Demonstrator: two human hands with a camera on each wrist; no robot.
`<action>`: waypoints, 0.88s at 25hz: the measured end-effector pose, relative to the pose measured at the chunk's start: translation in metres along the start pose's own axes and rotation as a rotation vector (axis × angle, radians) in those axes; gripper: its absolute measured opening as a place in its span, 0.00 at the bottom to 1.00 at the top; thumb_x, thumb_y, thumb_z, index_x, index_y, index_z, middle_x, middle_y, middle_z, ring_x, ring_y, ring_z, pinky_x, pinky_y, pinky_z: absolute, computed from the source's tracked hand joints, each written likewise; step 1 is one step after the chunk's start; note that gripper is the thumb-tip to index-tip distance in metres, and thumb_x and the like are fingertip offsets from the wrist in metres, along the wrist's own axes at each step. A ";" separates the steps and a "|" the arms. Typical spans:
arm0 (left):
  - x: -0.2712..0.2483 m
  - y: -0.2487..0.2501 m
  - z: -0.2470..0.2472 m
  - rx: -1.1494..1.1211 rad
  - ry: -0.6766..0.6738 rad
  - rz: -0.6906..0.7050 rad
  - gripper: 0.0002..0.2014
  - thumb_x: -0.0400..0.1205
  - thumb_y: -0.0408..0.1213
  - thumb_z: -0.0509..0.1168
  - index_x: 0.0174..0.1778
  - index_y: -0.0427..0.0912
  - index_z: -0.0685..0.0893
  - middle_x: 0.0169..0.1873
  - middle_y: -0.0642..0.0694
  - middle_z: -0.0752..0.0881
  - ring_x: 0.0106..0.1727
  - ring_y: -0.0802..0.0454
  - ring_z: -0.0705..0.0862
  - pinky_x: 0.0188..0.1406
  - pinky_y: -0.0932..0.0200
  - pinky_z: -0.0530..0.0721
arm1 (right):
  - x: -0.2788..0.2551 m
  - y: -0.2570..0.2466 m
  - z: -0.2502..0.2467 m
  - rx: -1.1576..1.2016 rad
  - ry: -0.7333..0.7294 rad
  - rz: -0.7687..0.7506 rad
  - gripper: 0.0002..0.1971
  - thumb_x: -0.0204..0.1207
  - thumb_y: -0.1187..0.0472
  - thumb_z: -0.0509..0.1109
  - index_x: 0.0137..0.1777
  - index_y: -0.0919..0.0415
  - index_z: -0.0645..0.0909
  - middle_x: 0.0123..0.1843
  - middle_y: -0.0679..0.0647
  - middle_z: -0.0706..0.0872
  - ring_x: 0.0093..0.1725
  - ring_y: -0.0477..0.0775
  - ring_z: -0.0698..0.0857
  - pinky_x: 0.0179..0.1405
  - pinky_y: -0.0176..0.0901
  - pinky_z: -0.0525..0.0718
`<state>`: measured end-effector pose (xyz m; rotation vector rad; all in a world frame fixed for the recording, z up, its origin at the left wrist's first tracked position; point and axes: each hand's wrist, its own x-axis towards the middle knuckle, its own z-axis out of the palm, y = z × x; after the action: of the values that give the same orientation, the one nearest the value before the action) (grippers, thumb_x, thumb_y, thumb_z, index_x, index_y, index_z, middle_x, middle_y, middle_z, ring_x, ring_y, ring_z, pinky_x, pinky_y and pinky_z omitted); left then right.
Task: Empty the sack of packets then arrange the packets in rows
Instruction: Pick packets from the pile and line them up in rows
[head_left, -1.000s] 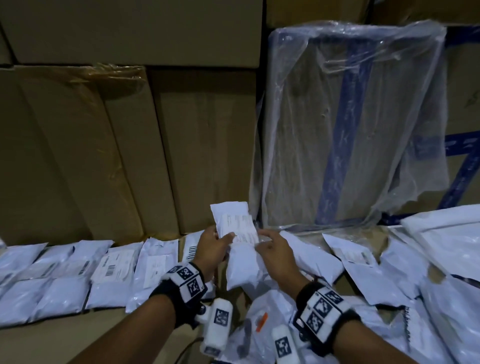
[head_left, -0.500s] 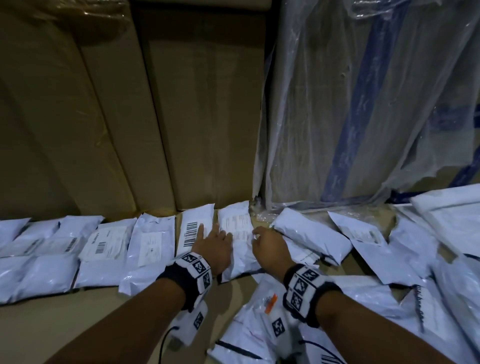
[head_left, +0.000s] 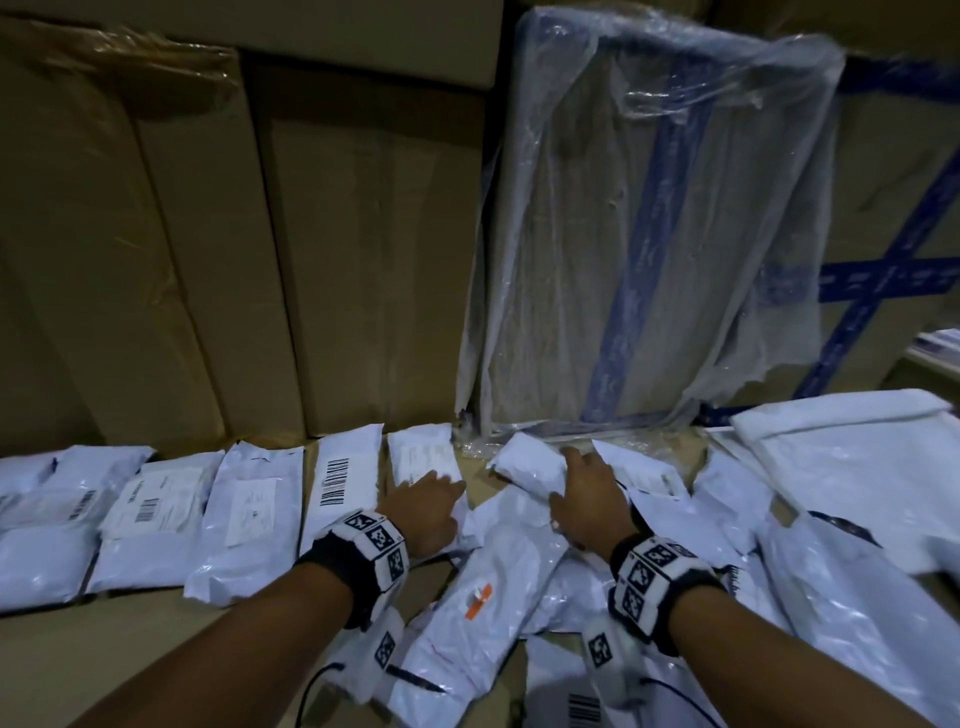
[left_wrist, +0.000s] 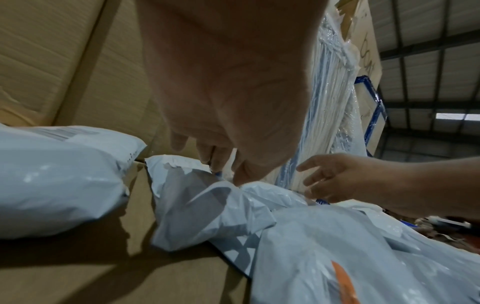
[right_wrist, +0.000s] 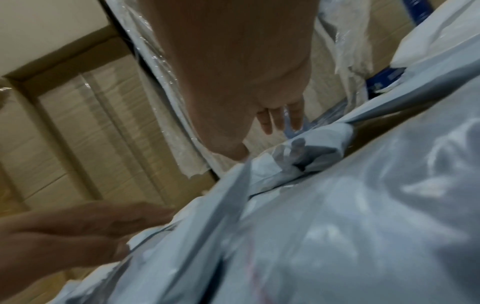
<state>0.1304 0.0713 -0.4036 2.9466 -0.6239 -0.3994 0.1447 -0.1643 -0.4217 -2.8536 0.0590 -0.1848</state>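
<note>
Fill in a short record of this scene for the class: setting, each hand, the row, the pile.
setting: cardboard surface with cartons behind
left hand: flat on the labelled packet ending the row
right hand: open, fingers on a crumpled packet
row: white packets side by side, left of the hands
pile: loose packets overlapping, on the right

Packet (head_left: 426, 460) held up in both hands 1 s ago now lies flat at row's right end. Left hand (head_left: 423, 512) rests on its near end; right hand (head_left: 592, 501) has moved right onto crumpled packet (head_left: 530, 465) by the bench's back edge.
</note>
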 end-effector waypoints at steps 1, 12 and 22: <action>0.000 0.005 -0.001 0.000 0.001 0.007 0.26 0.88 0.42 0.51 0.83 0.40 0.59 0.82 0.41 0.61 0.82 0.46 0.61 0.80 0.51 0.60 | 0.001 0.012 0.002 -0.012 -0.058 0.029 0.34 0.71 0.51 0.70 0.77 0.56 0.65 0.69 0.64 0.74 0.68 0.67 0.75 0.63 0.55 0.78; -0.015 0.028 -0.043 -0.421 0.327 0.039 0.18 0.83 0.35 0.63 0.69 0.35 0.78 0.65 0.44 0.81 0.67 0.49 0.78 0.71 0.56 0.72 | -0.014 0.035 -0.072 0.807 0.118 0.086 0.18 0.64 0.52 0.60 0.49 0.61 0.82 0.43 0.54 0.84 0.46 0.55 0.82 0.41 0.43 0.74; -0.187 0.081 -0.105 -1.413 0.311 -0.157 0.12 0.86 0.43 0.62 0.60 0.40 0.79 0.46 0.39 0.86 0.45 0.42 0.85 0.48 0.46 0.84 | -0.137 -0.081 -0.153 1.216 -0.300 -0.048 0.08 0.75 0.70 0.62 0.47 0.68 0.83 0.41 0.58 0.85 0.42 0.55 0.82 0.39 0.45 0.79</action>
<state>-0.0362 0.0791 -0.2472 1.6214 0.0189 -0.2164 -0.0093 -0.1207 -0.2701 -1.6397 -0.1383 0.1620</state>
